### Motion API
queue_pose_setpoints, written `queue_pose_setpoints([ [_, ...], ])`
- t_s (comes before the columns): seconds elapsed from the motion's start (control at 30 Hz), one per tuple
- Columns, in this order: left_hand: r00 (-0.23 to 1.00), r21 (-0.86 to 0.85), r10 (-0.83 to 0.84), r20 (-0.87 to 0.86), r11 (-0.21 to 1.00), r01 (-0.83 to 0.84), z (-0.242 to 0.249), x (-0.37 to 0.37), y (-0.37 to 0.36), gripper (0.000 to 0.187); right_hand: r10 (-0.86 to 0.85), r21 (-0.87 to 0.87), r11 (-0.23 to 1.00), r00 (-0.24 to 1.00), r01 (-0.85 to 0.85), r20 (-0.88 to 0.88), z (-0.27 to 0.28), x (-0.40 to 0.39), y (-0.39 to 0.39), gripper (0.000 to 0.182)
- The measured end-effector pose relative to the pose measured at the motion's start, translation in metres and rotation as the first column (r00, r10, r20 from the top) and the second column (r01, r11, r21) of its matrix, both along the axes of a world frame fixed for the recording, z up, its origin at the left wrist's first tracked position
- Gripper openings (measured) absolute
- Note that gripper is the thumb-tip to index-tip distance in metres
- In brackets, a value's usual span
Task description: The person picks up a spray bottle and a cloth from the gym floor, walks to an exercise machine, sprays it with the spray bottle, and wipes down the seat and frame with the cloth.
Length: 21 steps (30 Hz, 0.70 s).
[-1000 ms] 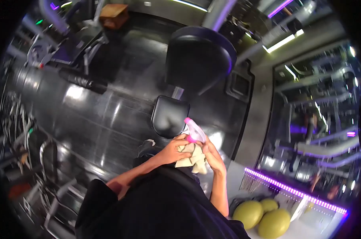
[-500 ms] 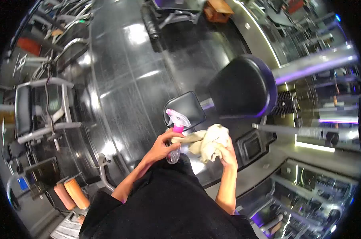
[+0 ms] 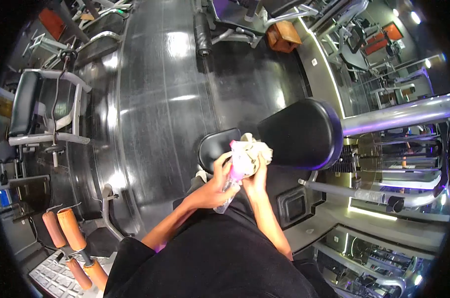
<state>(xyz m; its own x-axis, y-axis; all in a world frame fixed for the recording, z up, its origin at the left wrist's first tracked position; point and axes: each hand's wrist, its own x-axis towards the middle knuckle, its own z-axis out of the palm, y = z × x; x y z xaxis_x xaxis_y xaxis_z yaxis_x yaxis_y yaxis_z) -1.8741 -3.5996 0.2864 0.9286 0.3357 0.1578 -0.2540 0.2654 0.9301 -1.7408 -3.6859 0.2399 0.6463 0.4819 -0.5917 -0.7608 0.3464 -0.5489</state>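
My left hand (image 3: 217, 186) is wrapped round a clear spray bottle (image 3: 227, 202) with a pink and white trigger head. Bunched in my right hand (image 3: 256, 178) is a cream cloth (image 3: 253, 151), which sits against the bottle's spray head and hides most of it. The two hands are close together in front of my body. Just beyond them stands a bench with a small black seat pad (image 3: 216, 147) and a larger black backrest pad (image 3: 304, 134).
Gym machines line both sides. A padded bench frame (image 3: 26, 104) stands on the left, with orange foam rollers (image 3: 71, 228) at lower left. A wooden box (image 3: 283, 36) sits at the back. A silver bar (image 3: 398, 115) and mirrored wall are on the right.
My right hand has brought the cloth leftward and up against the spray bottle's head. The bottle is still in my left hand. The view has shifted slightly.
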Motion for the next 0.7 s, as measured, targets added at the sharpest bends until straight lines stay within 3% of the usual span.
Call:
queue_pose_setpoints([
  [0.03,0.995,0.124,-0.003,-0.104,0.992,0.016,-0.008,0.000,-0.001,0.093,0.092,0.040,0.995,0.996,-0.092,-0.008,-0.006,-0.002,0.005,0.034],
  [0.1,0.991,0.087,0.040,-0.125,0.996,-0.029,-0.009,0.003,-0.005,0.091,0.264,0.089,0.960,0.964,-0.266,0.035,-0.014,-0.010,0.014,0.038],
  [0.13,0.987,0.055,0.064,-0.149,0.997,-0.056,-0.007,0.005,-0.006,0.089,0.414,0.251,0.876,0.909,-0.413,0.050,-0.023,-0.010,0.011,0.039],
  [0.17,0.969,0.171,0.184,-0.166,0.973,-0.156,-0.003,0.006,-0.008,0.092,0.445,0.294,0.854,0.895,-0.430,0.016,-0.034,-0.009,0.012,0.039],
  [0.2,0.964,0.171,0.204,-0.168,0.970,-0.175,0.001,0.006,-0.008,0.092,0.473,0.334,0.833,0.881,-0.440,-0.019,-0.043,-0.009,0.014,0.039],
  [0.23,0.935,0.090,0.265,-0.237,0.964,-0.250,0.003,0.007,-0.010,0.092,0.488,0.332,0.827,0.873,-0.453,-0.022,-0.032,-0.014,0.020,0.039],
  [0.27,0.898,0.013,0.314,-0.308,0.945,-0.326,0.003,0.007,-0.012,0.092,0.366,0.160,0.925,0.921,-0.344,-0.135,-0.020,-0.019,0.026,0.038],
  [0.3,0.895,-0.071,0.382,-0.230,0.911,-0.407,-0.020,0.008,-0.019,0.090,0.218,-0.034,0.972,0.951,-0.230,-0.218,-0.012,-0.022,0.027,0.037],
  [0.4,0.827,-0.148,0.438,-0.353,0.847,-0.511,-0.026,0.007,-0.030,0.085,0.321,0.035,0.946,0.911,-0.323,-0.258,-0.012,-0.012,0.009,0.035],
  [0.47,0.765,-0.121,0.551,-0.334,0.780,-0.614,-0.034,0.008,-0.038,0.075,0.338,0.059,0.941,0.915,-0.333,-0.220,-0.019,-0.006,0.004,0.029],
  [0.53,0.843,-0.350,0.332,-0.423,0.798,-0.490,-0.038,0.001,-0.037,0.063,0.400,-0.041,0.916,0.913,-0.398,0.075,-0.020,0.000,0.000,0.026],
  [0.6,0.877,-0.508,0.281,-0.391,0.728,-0.460,-0.040,0.003,-0.042,0.052,0.416,-0.101,0.908,0.901,-0.406,0.121,-0.021,0.011,-0.008,0.028],
  [0.67,0.857,-0.480,0.289,-0.426,0.730,-0.486,-0.036,0.010,-0.054,0.053,0.399,-0.194,0.914,0.878,-0.357,0.265,-0.027,0.025,-0.018,0.028],
  [0.7,0.849,-0.473,0.298,-0.436,0.727,-0.498,-0.034,0.011,-0.059,0.053,0.338,-0.123,0.941,0.876,-0.315,0.342,-0.008,0.029,-0.019,0.025],
])
